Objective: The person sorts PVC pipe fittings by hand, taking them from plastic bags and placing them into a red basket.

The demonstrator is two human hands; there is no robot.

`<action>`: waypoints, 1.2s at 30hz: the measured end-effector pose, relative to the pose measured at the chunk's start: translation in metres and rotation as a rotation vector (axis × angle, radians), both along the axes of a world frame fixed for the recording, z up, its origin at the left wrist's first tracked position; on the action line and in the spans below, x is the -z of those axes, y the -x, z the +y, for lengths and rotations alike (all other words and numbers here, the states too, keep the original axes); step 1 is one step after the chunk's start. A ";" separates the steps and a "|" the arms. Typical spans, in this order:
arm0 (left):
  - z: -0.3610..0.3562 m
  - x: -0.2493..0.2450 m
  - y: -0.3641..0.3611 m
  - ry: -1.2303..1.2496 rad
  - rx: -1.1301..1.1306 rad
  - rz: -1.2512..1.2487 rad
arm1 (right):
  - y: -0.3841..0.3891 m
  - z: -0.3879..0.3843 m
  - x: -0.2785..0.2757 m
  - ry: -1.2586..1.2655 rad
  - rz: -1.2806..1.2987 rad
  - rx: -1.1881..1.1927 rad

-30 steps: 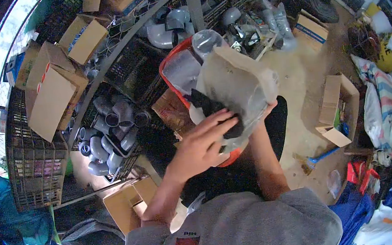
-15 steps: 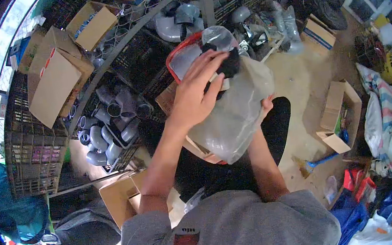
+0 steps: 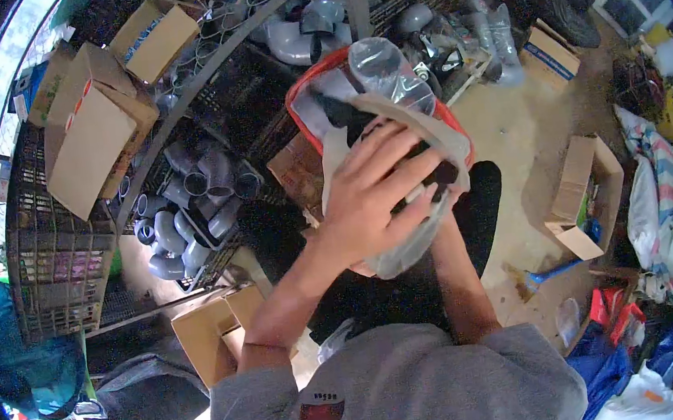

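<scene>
A translucent plastic bag (image 3: 407,250) is held over my lap, its mouth open toward the top. My left hand (image 3: 379,184) lies over the bag's opening with fingers curved round a dark object (image 3: 442,173) that has a light part; the object is mostly hidden. At the bag's right side my right hand (image 3: 453,197) grips the bag, its fingers partly covered. Behind the bag stands a red-rimmed basin (image 3: 295,98) with clear plastic wrapping (image 3: 387,71) in it.
Grey pipe elbows (image 3: 167,237) fill a black crate at the left. Cardboard boxes stand at the upper left, lower left (image 3: 202,341) and right (image 3: 576,199). A blue-handled brush (image 3: 555,273) lies on the floor at the right. A metal post (image 3: 356,0) rises beyond the basin.
My left hand has moved down and right with the dark object, from above the basin to the bag's opening. The bag has shifted left and its mouth is wider, uncovering more of the basin.
</scene>
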State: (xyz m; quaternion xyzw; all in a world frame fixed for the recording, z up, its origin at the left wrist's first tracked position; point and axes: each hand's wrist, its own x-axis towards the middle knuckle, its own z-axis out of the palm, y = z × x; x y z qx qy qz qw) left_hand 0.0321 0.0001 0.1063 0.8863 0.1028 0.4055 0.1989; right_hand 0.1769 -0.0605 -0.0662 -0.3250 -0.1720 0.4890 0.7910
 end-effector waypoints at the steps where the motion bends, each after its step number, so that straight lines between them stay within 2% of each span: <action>1: 0.008 0.003 -0.003 -0.013 -0.027 -0.024 | -0.001 0.000 -0.004 -0.095 0.116 -0.062; 2: 0.024 0.013 -0.001 -0.016 -0.035 -0.031 | 0.001 -0.004 -0.009 -0.075 0.143 -0.084; 4: 0.053 0.038 0.010 0.385 -0.190 -0.001 | 0.002 -0.013 -0.021 -0.036 0.198 -0.127; 6: 0.049 0.050 0.012 0.385 -0.230 0.010 | -0.007 -0.015 -0.001 0.026 0.173 -0.172; 7: 0.047 0.050 0.013 0.380 -0.262 0.029 | -0.005 -0.011 0.007 -0.050 0.151 -0.138; 8: 0.033 0.054 0.013 0.317 -0.231 0.013 | -0.003 -0.010 0.016 -0.048 0.153 -0.134; 10: -0.006 0.036 0.010 0.225 -0.127 0.010 | -0.001 -0.001 0.019 -0.103 0.190 0.046; 11: -0.009 0.031 0.009 0.145 -0.078 0.017 | -0.002 0.003 0.019 -0.095 0.194 0.041; 13: -0.002 0.037 0.011 0.059 -0.041 0.018 | -0.007 0.018 0.015 -0.277 0.055 0.139; 15: 0.012 0.069 0.018 0.505 -0.218 -0.036 | -0.015 0.016 0.023 -0.241 0.047 0.174; 17: 0.009 0.086 0.023 0.425 -0.236 0.002 | -0.026 0.015 0.021 -0.219 0.033 0.220; 18: 0.003 0.089 0.027 0.356 -0.258 0.047 | -0.027 0.009 0.014 -0.264 0.142 0.156; 20: -0.017 0.069 0.036 0.390 -0.214 0.110 | -0.030 0.000 0.005 -0.353 0.359 0.023; 22: -0.035 0.045 0.038 0.316 -0.031 0.160 | -0.039 0.001 0.016 -0.266 0.343 0.160; 26: -0.023 0.031 0.019 0.259 0.027 0.148 | -0.032 0.004 0.015 -0.266 0.316 0.188; 28: -0.002 0.051 0.015 0.274 -0.328 0.187 | -0.023 -0.002 -0.006 -0.333 0.310 0.128; 29: 0.008 0.062 0.020 0.278 -0.328 0.187 | -0.022 -0.008 -0.011 -0.323 0.292 0.088; 31: 0.031 0.074 0.030 0.945 -0.277 0.414 | -0.033 -0.008 0.001 -0.318 0.311 0.086; 32: 0.026 0.078 0.031 0.948 -0.272 0.421 | -0.036 -0.013 0.011 -0.297 0.338 0.094; 35: -0.012 0.062 0.020 0.405 -0.166 0.125 | -0.028 -0.010 -0.002 -0.202 0.294 0.117; 36: -0.020 0.052 0.017 0.408 -0.164 0.128 | -0.026 -0.011 -0.005 -0.199 0.296 0.121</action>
